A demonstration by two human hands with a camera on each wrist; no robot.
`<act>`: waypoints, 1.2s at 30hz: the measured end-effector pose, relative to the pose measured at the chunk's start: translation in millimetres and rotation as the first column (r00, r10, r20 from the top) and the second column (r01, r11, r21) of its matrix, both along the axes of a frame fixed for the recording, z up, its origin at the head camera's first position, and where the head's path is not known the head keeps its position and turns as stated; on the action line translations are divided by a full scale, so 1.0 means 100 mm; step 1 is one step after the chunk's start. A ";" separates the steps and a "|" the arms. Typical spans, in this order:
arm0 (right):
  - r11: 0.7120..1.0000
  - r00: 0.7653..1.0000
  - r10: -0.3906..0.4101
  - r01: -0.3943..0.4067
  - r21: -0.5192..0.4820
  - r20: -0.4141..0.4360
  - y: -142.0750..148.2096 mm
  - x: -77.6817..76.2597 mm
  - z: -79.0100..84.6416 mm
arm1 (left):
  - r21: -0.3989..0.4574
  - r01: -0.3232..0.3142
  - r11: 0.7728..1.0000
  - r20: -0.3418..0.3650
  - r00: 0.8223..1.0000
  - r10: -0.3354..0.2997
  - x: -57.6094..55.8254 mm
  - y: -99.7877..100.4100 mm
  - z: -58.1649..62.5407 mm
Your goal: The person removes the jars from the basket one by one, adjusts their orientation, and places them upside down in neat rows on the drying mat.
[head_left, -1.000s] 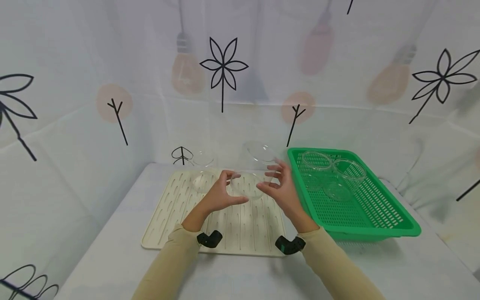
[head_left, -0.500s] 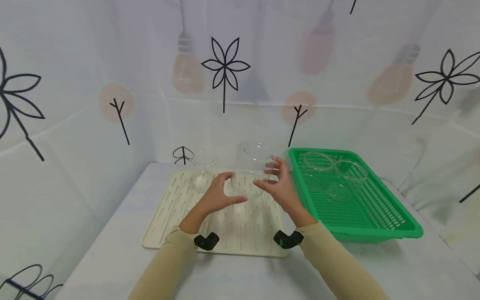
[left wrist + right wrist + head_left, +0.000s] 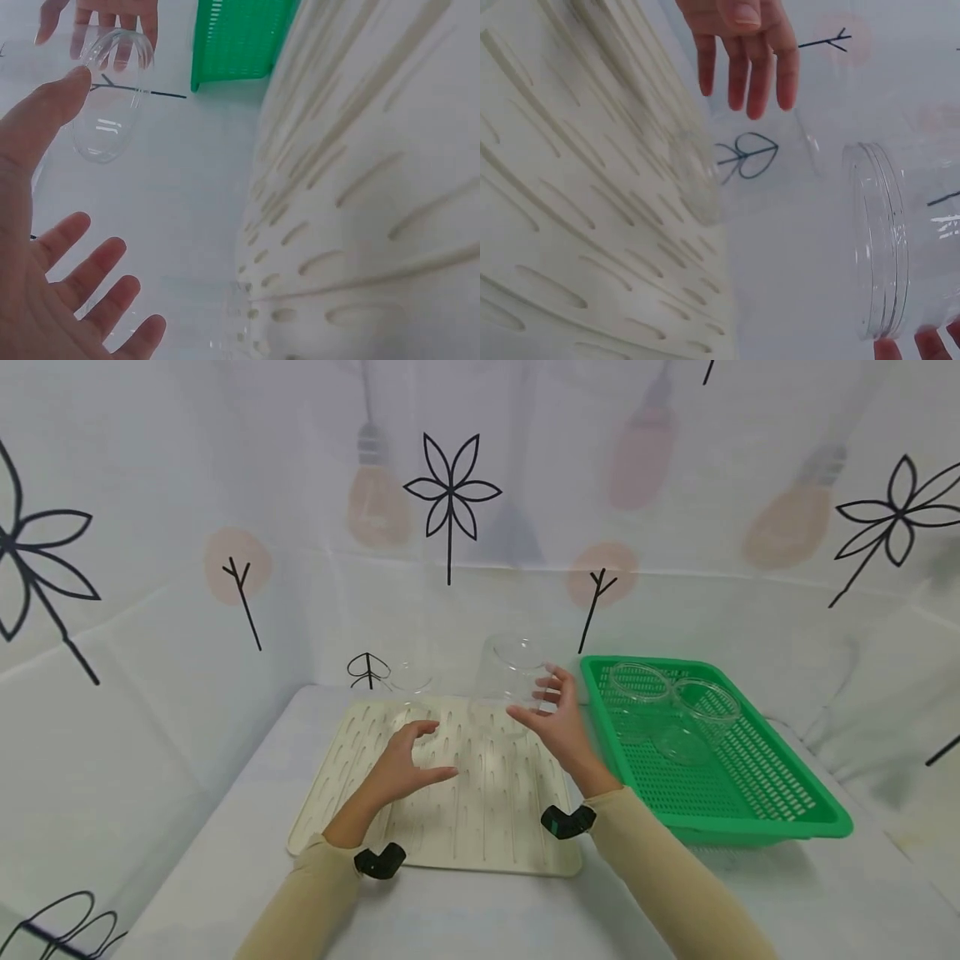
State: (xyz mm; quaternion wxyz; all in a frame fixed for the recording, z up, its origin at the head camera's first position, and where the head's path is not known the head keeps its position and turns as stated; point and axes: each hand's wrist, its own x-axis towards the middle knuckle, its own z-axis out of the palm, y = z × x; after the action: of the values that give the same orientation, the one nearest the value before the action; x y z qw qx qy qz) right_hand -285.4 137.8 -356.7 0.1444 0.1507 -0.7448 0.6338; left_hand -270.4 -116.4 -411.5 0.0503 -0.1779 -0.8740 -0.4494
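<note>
White surface (image 3: 480,918) is crossed at its near edge by two beige sleeves (image 3: 303,893); a black curved device (image 3: 380,861) is worn on each wrist. Cream rectangular grooved mat (image 3: 487,827) is laid mid-surface. Left hand (image 3: 397,767) is held above mat's left half, fingers spread, thumb well apart, nothing gripped. Green perforated plastic basket (image 3: 750,827) is set on the surface's right side, just beside mat; two clear round jars (image 3: 707,702) are stood in it, toward its far left corner. Clear cylindrical jar (image 3: 498,681) is gripped at its right side by right hand (image 3: 561,722), fingers and thumb curled round it, lifted off mat's far part. Second clear cylindrical jar (image 3: 408,693) is stood near mat's far left corner. Far edge is backed by white printed curtain (image 3: 300,485).
</note>
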 end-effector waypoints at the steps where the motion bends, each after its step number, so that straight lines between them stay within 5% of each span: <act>1: 1.000 1.000 0.004 -0.004 -0.015 0.010 -0.02 0.00 0.01 | -0.007 -0.011 1.000 0.005 1.000 0.011 0.02 -0.04 -0.03; 18: 0.998 0.996 -0.070 0.070 -0.007 0.048 -0.09 -0.26 -0.33 | -0.162 -0.121 0.979 -0.081 0.991 0.109 0.24 -0.71 -0.40; 29: 0.994 0.991 -0.105 0.102 0.049 0.086 -0.10 -0.42 -0.42 | -0.307 -0.128 0.943 -0.085 0.991 0.107 0.35 -1.15 -0.42; 36: 0.988 0.980 -0.138 0.126 0.085 0.146 -0.10 -0.47 -0.44 | -0.429 -0.128 0.894 -0.107 0.990 0.091 0.44 -1.39 -0.40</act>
State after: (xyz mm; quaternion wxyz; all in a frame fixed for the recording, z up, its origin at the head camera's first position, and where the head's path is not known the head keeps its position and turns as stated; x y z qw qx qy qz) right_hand -332.9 128.0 -400.3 0.1233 0.0577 -0.7852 0.6041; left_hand -226.5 -255.8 -451.3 0.0711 -0.1538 -0.9580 -0.2315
